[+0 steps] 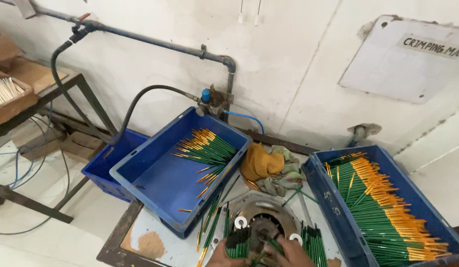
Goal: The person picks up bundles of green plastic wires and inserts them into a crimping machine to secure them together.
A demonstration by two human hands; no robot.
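The left hand (pixel 223 257) pinches a bunch of green sticks (pixel 238 243) at six o'clock, beside the round metal machine (pixel 263 217). The right hand's (pixel 291 253) grip: cannot tell. Loose sticks might slip and roll off the table (pixel 155 244).

At six o'clock, the left hand (pixel 223 257) and right hand (pixel 291 253) are cut off by the bottom edge, so each grip is unclear. At four o'clock, the right blue crate (pixel 338 217) runs past the edge. At nine o'clock, a cardboard box (pixel 12 96) is cropped.
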